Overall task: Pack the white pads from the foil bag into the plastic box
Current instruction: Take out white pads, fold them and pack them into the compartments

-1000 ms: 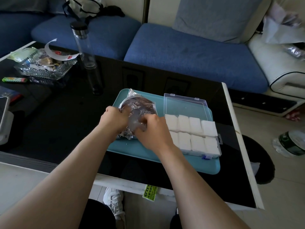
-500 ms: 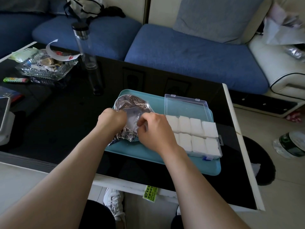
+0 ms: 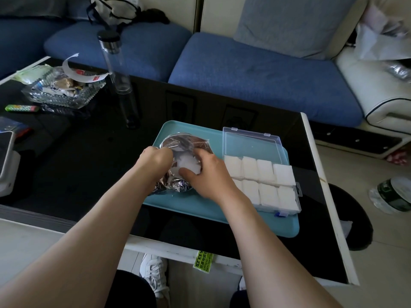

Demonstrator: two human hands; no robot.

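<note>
Pad [image 3: 186, 166] showing at the bag [image 3: 178, 141] mouth, right hand [image 3: 208, 174] pinching it, left hand [image 3: 155, 160] gripping the bag: I'd pull slowly, bag held down, then across to the box [image 3: 287, 185].

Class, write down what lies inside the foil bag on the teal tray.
A white pad shows in the mouth of the foil bag, gripped by the right hand; the left hand holds the bag. Anything deeper is hidden by foil and hands.

The person's left forearm [image 3: 95, 227] and right forearm [image 3: 260, 232] were both bare along their whole visible length, while lower down dark trousers [image 3: 133, 291] covered the knees and one foot wore a white lace-up sneaker [image 3: 154, 275].
</note>
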